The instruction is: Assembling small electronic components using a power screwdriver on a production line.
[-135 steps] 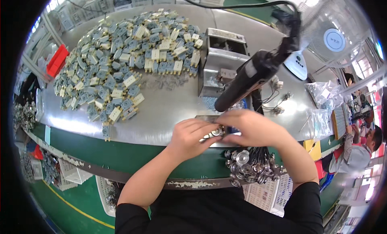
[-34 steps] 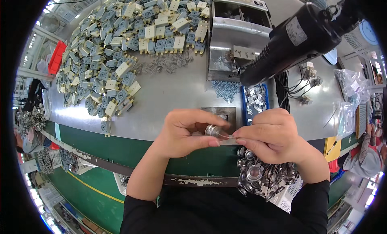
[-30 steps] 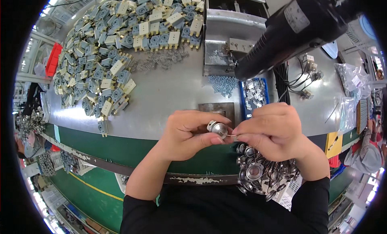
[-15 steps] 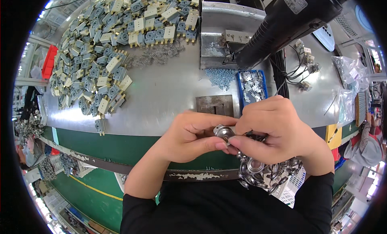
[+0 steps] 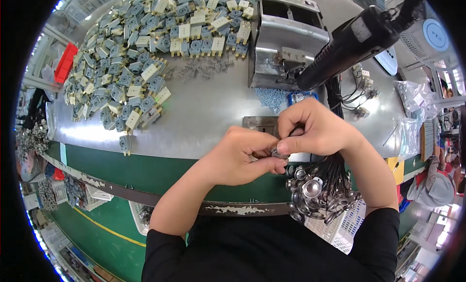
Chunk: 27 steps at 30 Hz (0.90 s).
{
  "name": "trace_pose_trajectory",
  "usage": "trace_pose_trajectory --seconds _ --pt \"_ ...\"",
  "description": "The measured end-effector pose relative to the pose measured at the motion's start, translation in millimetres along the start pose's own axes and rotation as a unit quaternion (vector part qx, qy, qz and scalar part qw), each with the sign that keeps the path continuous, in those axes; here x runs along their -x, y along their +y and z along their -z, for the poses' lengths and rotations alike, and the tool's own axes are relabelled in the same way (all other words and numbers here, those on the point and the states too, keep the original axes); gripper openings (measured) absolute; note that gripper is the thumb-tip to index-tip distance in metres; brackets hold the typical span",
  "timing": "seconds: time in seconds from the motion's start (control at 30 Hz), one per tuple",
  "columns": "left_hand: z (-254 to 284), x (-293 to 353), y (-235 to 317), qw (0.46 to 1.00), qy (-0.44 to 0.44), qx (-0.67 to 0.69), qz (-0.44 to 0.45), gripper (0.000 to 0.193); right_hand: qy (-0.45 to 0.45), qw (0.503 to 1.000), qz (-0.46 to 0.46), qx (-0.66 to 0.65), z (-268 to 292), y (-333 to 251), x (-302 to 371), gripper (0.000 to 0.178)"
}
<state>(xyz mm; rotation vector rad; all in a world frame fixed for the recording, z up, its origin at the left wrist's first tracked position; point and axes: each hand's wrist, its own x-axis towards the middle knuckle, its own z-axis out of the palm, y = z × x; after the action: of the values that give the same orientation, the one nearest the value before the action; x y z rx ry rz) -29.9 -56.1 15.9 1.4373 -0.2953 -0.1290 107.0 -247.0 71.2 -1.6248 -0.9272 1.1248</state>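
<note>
My left hand [image 5: 245, 156] is closed around a small round metal cap [image 5: 277, 153], which sits mostly hidden between thumb and fingers. Against it, my right hand [image 5: 315, 131] pinches with thumb and bent forefinger. A short curve of black cable [image 5: 294, 130] shows inside the right hand's grip, its end hidden by the fingers. Below the right wrist hangs a bundle of shiny round metal caps [image 5: 311, 188] on black cables [image 5: 335, 171], at the bench's front edge. Just beyond my hands lies a flat steel block [image 5: 257, 121], partly covered by them.
Grey-and-cream switch blocks [image 5: 128, 63] fill the back left, with loose springs [image 5: 206, 66] beside them. Blue screws [image 5: 272, 98] and a blue tray [image 5: 293, 96] lie ahead. A black cylindrical tool [image 5: 347, 44] slants over a metal fixture [image 5: 286, 36]. Plastic bags [image 5: 415, 100] lie right.
My right hand has drawn up and its fingers have bent around the cable. The metal cap, plainly visible before, is now mostly covered. The view has shifted slightly, uncovering more of the hanging bundle.
</note>
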Motion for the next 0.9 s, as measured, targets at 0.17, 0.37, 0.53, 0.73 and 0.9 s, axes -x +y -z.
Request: trace_pose_trajectory --seconds 0.17,0.37,0.53,0.73,0.9 --pt "-3.9 4.6 -6.0 0.998 0.019 -0.034 -0.040 0.012 -0.007 1.000 -0.001 -0.004 -3.3 6.2 -1.3 0.024" --pt "0.1 8.7 -12.6 0.993 0.005 0.113 0.015 0.014 0.107 0.993 0.058 -0.008 -20.0 2.3 5.3 0.016" --pt "3.2 11.5 -28.7 0.890 -0.034 0.452 0.057 0.030 0.163 0.906 0.300 0.249 -18.7 14.4 12.4 0.043" --pt "6.7 9.4 -32.4 0.905 0.004 0.419 0.067 0.031 0.150 0.925 0.252 0.240 -24.5 -0.1 21.6 0.042" --pt "-7.7 4.1 -13.3 0.963 0.119 0.218 0.101 0.023 0.119 0.954 0.136 0.237 -29.8 -8.4 26.6 0.037"
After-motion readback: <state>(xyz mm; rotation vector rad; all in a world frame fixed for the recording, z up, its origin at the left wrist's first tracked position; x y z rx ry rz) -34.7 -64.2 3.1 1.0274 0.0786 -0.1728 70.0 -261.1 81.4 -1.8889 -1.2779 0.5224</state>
